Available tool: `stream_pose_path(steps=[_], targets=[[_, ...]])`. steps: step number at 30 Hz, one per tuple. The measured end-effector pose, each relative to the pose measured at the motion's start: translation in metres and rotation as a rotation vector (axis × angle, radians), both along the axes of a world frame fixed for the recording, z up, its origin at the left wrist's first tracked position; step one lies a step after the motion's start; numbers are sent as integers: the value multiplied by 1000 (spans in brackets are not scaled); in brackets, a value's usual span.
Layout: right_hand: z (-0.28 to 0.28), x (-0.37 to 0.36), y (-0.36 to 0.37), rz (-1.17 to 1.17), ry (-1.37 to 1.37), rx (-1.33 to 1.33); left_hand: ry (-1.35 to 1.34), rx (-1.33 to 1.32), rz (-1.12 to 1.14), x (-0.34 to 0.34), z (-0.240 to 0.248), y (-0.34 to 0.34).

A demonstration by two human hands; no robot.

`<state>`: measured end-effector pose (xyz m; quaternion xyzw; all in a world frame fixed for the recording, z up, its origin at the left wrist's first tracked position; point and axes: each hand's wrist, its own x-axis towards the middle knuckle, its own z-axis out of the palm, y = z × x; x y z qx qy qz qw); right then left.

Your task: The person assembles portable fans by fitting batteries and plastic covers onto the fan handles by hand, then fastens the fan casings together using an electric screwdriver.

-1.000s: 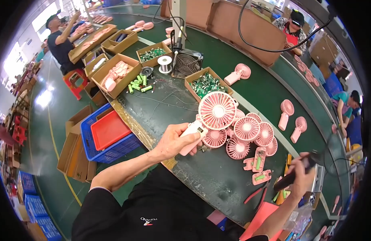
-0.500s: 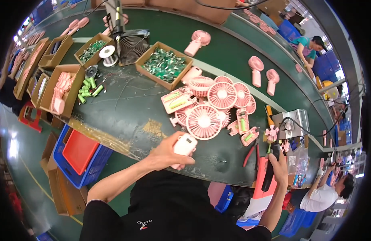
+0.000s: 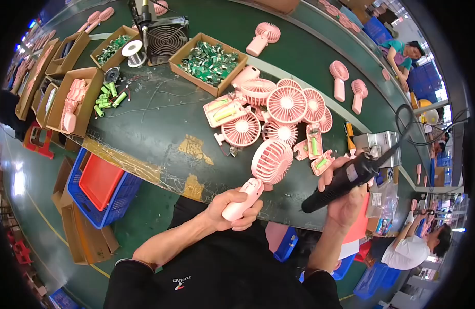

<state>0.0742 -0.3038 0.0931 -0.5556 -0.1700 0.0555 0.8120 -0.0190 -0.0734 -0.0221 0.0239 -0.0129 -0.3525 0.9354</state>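
My left hand [image 3: 224,207] is closed round the handle of a pink handheld fan [image 3: 272,161], held over the bench's near edge with its round grille tilted up and away. To the right, my right hand [image 3: 346,206] grips a black electric screwdriver [image 3: 341,180], its cord rising to the upper right. The tip points down and left, apart from the fan. Beyond both hands lies a pile of pink fans [image 3: 287,104]. Opened fan handles [image 3: 224,112] with green or yellowish cells sit at its left, and similar opened handles [image 3: 314,141] at its right.
Boxes of green circuit boards [image 3: 206,64], a solder spool [image 3: 133,52] and loose green cells [image 3: 111,97] occupy the bench's far left. A box of pink shells [image 3: 75,100] stands nearby. Finished-looking fans [image 3: 339,80] lie along the green belt. Co-workers sit at the right.
My left hand has turned the fan, so its grille now shows at the far end. My right hand has lifted the screwdriver from the bench's right side and swung it leftward, closer to the fan.
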Motion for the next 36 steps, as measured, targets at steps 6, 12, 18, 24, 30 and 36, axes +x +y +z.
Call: stream_pose_path(steps=[6, 12, 18, 24, 30, 36], targets=[[9, 0, 22, 74, -126, 305, -123, 150, 77, 7, -5, -16], [16, -15, 47, -146, -296, 219, -43, 428, 131, 3, -10, -19], [6, -11, 47, -157, -415, 271, -80, 407, 154, 7, -10, -18], [7, -5, 9, -145, -208, -32, -37, 395, 97, 7, -9, -12], [-10, 8, -73, -582, -98, -1334, -1036, 1585, 521, 12, 4, 0], [-44, -7, -119, -679, -217, -1792, -1254, 1915, 483, 30, 18, 22]])
